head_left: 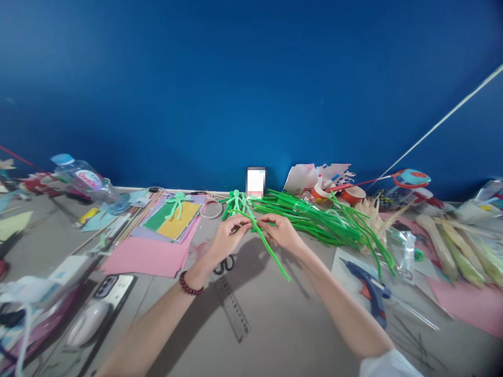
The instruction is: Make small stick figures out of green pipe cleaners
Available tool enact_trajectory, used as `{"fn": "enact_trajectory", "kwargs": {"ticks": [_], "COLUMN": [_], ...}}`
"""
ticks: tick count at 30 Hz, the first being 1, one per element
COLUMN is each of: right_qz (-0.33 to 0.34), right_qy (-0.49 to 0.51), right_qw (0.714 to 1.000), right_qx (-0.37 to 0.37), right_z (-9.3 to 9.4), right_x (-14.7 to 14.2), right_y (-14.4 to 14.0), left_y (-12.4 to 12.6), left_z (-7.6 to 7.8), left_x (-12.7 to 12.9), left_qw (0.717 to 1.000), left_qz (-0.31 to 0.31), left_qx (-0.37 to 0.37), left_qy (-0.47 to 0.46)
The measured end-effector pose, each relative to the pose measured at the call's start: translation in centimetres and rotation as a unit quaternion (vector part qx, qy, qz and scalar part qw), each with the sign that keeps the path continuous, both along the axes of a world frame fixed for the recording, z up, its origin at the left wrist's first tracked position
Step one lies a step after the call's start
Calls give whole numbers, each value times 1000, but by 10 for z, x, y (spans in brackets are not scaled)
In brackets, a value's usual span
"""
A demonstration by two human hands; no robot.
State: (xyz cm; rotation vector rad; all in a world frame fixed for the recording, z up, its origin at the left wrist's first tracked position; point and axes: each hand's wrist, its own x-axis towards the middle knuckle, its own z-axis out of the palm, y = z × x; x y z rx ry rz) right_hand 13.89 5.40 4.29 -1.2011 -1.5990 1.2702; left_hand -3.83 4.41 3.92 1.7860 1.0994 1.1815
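Note:
Between my hands, above the middle of the table, is a bright green pipe cleaner (274,257), its long end slanting down to the right. My left hand (232,233) pinches it from one side, fingertips closed. From the other side, the fingertips of my right hand (280,231) close on it near the same spot. Just behind stands a pale green pipe-cleaner figure (237,199). A large bundle of green pipe cleaners (314,217) lies to the right of my right hand. The exact shape at the pinched part is hidden by my fingers.
Below my left hand lie black-handled scissors (225,265) and a clear ruler (232,309). Coloured paper (147,255) with a second green figure (175,205) lies left, near a phone (113,293) and a mouse (89,323). A blue glue gun (367,288) rests at right.

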Motion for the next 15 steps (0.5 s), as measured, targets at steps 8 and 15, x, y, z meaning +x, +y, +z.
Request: {"fn": "enact_trajectory", "kwargs": {"ticks": [8, 15], "right_qz": [-18, 5], "right_qy": [-72, 27], "right_qw": [970, 997], "right_qx": [232, 70], "right_z": [3, 0], "right_x": [-3, -5], "right_y": [-5, -5], "left_y": [1, -4], "left_z": [-1, -1], "left_x": [-2, 4], "left_qw": [994, 978], "left_qz": [58, 27], "left_qx": [95, -107], "left_qy": [-14, -176]}}
